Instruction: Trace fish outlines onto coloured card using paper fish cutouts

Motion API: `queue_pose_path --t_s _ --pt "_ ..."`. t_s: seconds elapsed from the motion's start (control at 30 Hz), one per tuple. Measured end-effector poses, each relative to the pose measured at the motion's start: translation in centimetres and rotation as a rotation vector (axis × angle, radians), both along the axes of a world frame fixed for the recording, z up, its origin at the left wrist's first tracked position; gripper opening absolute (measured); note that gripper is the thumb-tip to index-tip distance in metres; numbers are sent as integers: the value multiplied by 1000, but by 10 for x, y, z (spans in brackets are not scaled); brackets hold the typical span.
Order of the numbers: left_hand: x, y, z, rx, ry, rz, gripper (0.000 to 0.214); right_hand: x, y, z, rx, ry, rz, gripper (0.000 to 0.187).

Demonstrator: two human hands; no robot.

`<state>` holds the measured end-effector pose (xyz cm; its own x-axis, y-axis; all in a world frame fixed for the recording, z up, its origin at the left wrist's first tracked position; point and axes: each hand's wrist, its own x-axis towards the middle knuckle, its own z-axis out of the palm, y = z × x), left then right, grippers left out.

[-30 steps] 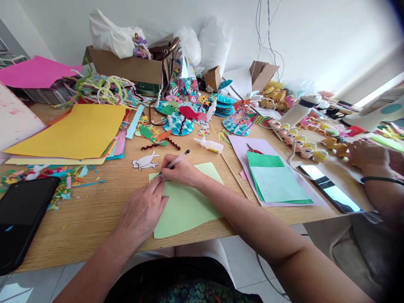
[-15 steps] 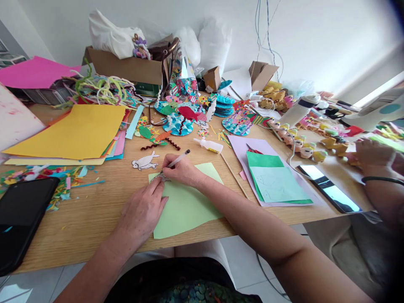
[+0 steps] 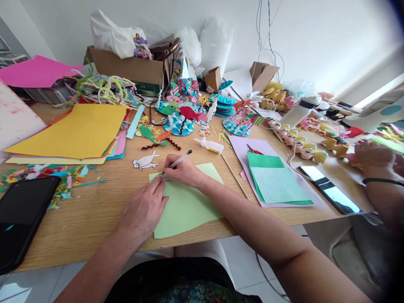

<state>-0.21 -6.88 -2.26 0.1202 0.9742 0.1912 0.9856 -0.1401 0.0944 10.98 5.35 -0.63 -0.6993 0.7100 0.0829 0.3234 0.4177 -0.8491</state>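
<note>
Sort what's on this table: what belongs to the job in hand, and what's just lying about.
Belongs, it seems:
pen, held in the right grip
light green paper, partly under the left grip
white cutout nearby, perhaps

Apparently just lying about:
black phone at far left
yellow sheet
white squeeze bottle
wooden stick

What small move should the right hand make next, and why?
I'd probably have the right hand draw the pen slightly along the small pale piece's edge. The pen's lower end is down by that piece, and the left hand seems to steady it on the light green sheet; the exact tip contact is unclear.
</note>
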Motion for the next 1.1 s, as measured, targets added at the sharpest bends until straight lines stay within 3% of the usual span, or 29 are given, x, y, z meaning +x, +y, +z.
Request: queue_pose_path --t_s 1.1 --pt "-1 0 0 -7 -51 -6 35 0 0 -4 2 38 -11 2"
